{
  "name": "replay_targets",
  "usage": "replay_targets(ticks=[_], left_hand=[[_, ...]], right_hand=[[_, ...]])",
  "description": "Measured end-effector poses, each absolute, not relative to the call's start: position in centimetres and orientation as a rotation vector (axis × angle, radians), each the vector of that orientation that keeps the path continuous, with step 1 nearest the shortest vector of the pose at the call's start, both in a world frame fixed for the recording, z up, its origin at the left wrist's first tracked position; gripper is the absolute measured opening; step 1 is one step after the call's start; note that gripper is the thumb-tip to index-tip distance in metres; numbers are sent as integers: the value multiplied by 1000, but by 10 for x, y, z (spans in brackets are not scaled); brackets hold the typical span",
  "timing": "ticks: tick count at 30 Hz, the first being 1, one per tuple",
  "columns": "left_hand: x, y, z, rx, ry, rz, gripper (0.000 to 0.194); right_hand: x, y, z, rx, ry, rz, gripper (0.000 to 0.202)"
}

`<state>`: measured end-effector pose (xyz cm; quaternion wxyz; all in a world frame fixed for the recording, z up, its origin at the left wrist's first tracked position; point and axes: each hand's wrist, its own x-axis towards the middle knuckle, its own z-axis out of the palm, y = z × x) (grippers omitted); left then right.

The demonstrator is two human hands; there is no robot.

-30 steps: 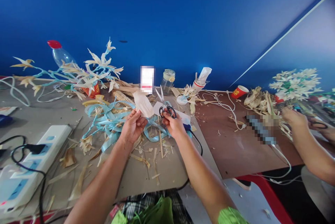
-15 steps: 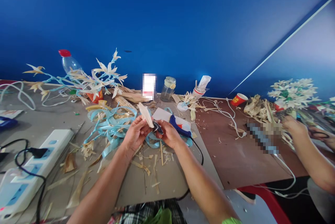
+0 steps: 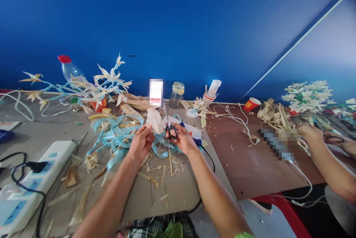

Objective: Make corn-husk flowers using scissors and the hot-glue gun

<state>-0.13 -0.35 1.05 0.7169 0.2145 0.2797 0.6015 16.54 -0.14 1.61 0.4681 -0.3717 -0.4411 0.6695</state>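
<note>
My left hand [image 3: 142, 142] pinches the lower edge of a pale piece of husk [image 3: 155, 120], which stands up above the fingers. Dark-handled scissors [image 3: 171, 132] are in my right hand [image 3: 182, 138], fingers round the handles, blades pointing up just right of the husk. Behind and left of my hands lies a tangle of light blue ribbon [image 3: 118, 134]. A blue glue gun [image 3: 197, 141] rests on a white sheet [image 3: 197, 131], partly hidden behind my right hand.
A white power strip [image 3: 41, 178] with black cables lies at left. Husk flowers on blue stems [image 3: 107, 82], a clear bottle [image 3: 176, 95] and a red cup [image 3: 251, 104] stand at the back. Another person's hands [image 3: 311, 136] work at far right. Husk scraps litter the table [image 3: 133, 201].
The husk has turned its broad face to view. The scissors have swung from lying between my hands to upright in my right hand, and my hands have moved slightly apart.
</note>
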Motion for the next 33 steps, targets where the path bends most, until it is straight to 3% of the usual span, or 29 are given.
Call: replay_targets(ticks=[11,22,33], left_hand=[[5,-8,13,566,666,1206,29],[12,-8,12,622,783,1204,29],[11,-9,10,703,779,1181,28]], right_hand=[[162,-1,15,-810,-910,1597,47],[159,0,5,-896,-858,1589,39],[173,11,6,-990,-811,1378,45]])
